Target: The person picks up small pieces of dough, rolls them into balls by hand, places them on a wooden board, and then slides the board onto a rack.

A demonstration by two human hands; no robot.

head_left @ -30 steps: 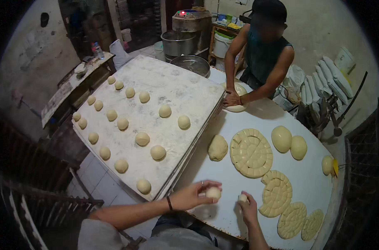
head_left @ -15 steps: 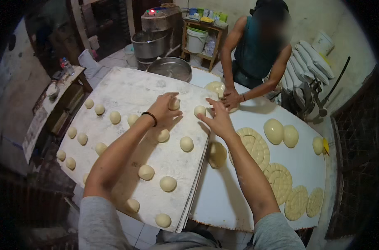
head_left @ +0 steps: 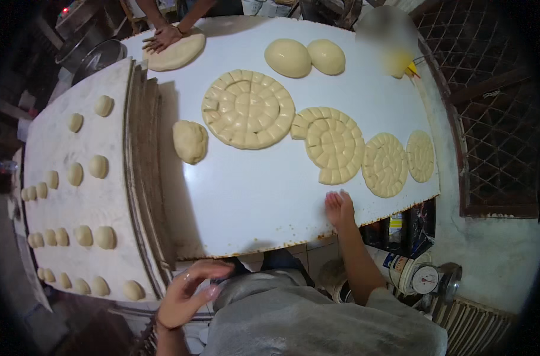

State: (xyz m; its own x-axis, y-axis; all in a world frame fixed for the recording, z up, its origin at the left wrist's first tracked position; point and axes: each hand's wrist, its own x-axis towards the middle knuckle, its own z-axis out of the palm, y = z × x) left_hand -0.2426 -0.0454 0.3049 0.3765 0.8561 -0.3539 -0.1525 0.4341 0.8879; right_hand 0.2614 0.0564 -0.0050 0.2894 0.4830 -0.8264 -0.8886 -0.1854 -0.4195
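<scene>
My left hand (head_left: 193, 291) is held in front of my body, off the table's near edge, thumb and fingers apart with nothing in them. My right hand (head_left: 339, 207) is over the white table near its front edge, fingers stretched out and empty. Just beyond it lies a flat dough disc (head_left: 333, 145) cut into small segments, with a piece gone from its near side. A larger cut disc (head_left: 248, 110) lies to its left, and two smaller ones (head_left: 385, 165) to its right. A rough dough lump (head_left: 190, 142) sits by the stacked boards.
Several dough balls (head_left: 98, 166) stand on the floured top board (head_left: 116, 196) at left. At the far side a co-worker's hands (head_left: 162, 38) press a flat dough piece (head_left: 184, 52). Two smooth dough mounds (head_left: 288, 57) lie far back. A dial scale (head_left: 425, 279) stands below the table at right.
The view has swung right, toward the white table. Both my hands have left the dough balls on the floured board and come back toward my body, empty.
</scene>
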